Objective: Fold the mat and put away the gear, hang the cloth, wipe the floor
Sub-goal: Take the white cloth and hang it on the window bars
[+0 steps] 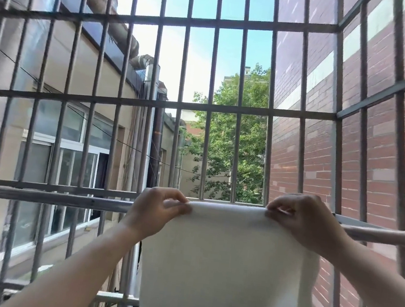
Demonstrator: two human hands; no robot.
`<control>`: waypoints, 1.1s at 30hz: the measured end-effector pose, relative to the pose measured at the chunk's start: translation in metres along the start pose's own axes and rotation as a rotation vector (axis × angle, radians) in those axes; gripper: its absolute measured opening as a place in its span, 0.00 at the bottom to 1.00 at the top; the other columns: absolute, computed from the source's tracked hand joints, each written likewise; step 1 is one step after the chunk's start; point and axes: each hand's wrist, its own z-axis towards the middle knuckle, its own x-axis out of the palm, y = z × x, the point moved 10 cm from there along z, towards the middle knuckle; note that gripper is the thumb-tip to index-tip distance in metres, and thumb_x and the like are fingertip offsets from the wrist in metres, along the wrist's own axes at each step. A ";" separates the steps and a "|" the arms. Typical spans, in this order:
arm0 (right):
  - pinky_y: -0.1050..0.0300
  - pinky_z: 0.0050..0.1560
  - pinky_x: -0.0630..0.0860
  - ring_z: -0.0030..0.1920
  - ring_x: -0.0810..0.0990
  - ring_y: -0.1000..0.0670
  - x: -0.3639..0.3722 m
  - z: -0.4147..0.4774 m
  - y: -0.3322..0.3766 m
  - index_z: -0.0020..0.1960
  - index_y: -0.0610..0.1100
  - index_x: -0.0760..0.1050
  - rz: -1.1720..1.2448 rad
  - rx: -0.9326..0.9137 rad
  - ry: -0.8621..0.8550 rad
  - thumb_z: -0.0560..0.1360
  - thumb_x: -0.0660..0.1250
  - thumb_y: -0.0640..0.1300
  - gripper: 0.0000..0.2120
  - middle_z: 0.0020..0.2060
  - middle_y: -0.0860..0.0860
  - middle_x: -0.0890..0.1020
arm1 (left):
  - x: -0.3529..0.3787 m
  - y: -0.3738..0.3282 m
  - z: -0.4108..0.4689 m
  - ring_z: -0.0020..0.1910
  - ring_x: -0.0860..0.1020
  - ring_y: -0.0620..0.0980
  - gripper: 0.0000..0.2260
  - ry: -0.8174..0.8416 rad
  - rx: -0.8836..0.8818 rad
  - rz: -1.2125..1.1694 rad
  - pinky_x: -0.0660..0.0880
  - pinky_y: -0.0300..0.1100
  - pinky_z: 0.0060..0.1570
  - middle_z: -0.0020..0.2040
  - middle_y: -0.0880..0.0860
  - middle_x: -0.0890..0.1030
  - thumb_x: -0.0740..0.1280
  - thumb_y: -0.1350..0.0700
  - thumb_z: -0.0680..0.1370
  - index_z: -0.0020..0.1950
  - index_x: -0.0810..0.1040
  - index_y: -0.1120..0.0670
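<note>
1. Rail point(40, 196): grey horizontal bar running left to right; all positions below refer to it.
2. Cloth point(229, 262): white; its upper edge sits just above the rail and hides the rail's middle stretch, and the sheet hangs straight down below.
3. Left hand point(162, 207): at rail height, thumb and curled fingers pinching the cloth's upper left corner.
4. Right hand point(300, 218): at rail height, pinching the upper right corner likewise.
5. Cage bars point(215, 66): upright, beyond the rail.
6. Brick wall point(371, 172): past the rail's right end.
</note>
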 end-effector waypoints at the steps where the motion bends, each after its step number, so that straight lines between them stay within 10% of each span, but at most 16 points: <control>1: 0.74 0.41 0.71 0.34 0.79 0.59 0.000 0.004 -0.002 0.40 0.46 0.84 0.005 0.020 -0.006 0.67 0.75 0.41 0.02 0.34 0.55 0.84 | 0.000 0.001 0.005 0.46 0.81 0.41 0.08 0.004 -0.006 -0.015 0.77 0.44 0.52 0.41 0.45 0.84 0.72 0.43 0.67 0.40 0.83 0.45; 11: 0.79 0.35 0.69 0.33 0.77 0.65 0.015 0.041 -0.035 0.42 0.46 0.84 0.055 0.138 0.066 0.67 0.75 0.42 0.04 0.35 0.55 0.83 | -0.002 -0.011 0.040 0.39 0.78 0.36 0.02 0.008 0.025 0.193 0.72 0.32 0.40 0.41 0.40 0.82 0.72 0.51 0.72 0.44 0.82 0.46; 16: 0.65 0.42 0.78 0.37 0.81 0.60 0.026 0.039 -0.050 0.38 0.52 0.83 0.118 0.217 0.157 0.66 0.76 0.43 0.05 0.36 0.55 0.84 | 0.013 -0.020 0.016 0.43 0.80 0.39 0.06 0.066 0.081 0.116 0.77 0.38 0.46 0.42 0.41 0.84 0.68 0.46 0.74 0.44 0.84 0.46; 24: 0.71 0.40 0.76 0.38 0.81 0.63 0.021 0.023 -0.014 0.37 0.56 0.80 0.180 0.138 0.227 0.66 0.76 0.46 0.06 0.36 0.59 0.83 | 0.019 -0.025 -0.002 0.49 0.78 0.35 0.17 0.156 0.143 0.138 0.73 0.32 0.52 0.49 0.39 0.81 0.73 0.41 0.66 0.52 0.81 0.45; 33: 0.66 0.47 0.75 0.40 0.81 0.59 0.021 0.000 0.000 0.43 0.49 0.84 0.064 0.029 0.172 0.64 0.77 0.48 0.09 0.39 0.57 0.84 | 0.008 -0.020 0.000 0.42 0.80 0.38 0.09 0.003 0.137 -0.034 0.75 0.34 0.47 0.39 0.39 0.83 0.72 0.41 0.63 0.38 0.83 0.43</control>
